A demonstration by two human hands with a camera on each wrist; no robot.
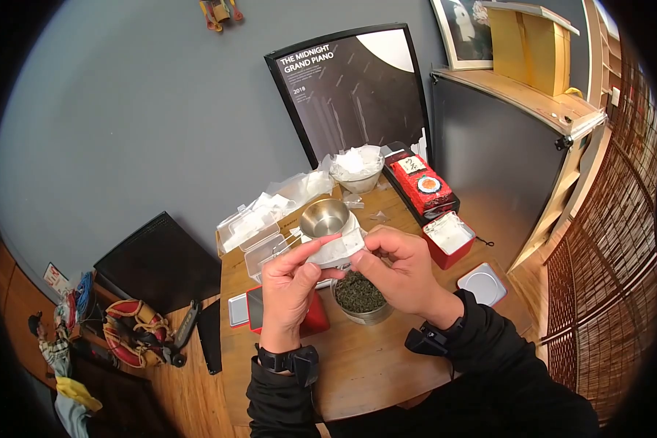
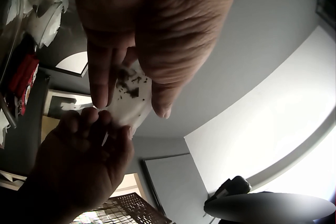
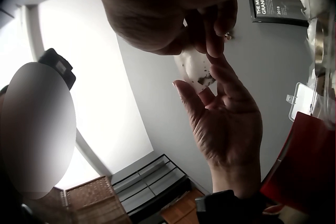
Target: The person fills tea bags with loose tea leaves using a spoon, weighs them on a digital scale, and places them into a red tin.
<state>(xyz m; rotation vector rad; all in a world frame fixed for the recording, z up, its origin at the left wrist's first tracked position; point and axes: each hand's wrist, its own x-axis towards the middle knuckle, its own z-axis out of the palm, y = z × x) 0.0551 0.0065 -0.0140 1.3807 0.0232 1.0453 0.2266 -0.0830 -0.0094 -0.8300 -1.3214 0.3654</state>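
A small white tea bag [image 1: 336,252] is held up between both hands, above the table. Dark leaf bits show through its thin paper [image 2: 131,98] in both wrist views. My left hand [image 1: 288,292] holds one end, thumb on one side and fingers on the other. At the other end, my right hand [image 1: 405,274] pinches the bag between thumb and curled fingers. Below the hands stands a round metal tin [image 1: 365,318] of dark green tea leaves [image 1: 361,292], partly covered by the right hand. Just behind the bag is a steel bowl [image 1: 325,219].
A red tin [image 1: 310,317] stands beside the left wrist. To the right are an open red tin [image 1: 449,237], a pale lid [image 1: 482,285] and a red package [image 1: 423,182]. Behind are a bowl of white packets [image 1: 358,171] and a clear plastic box [image 1: 263,252].
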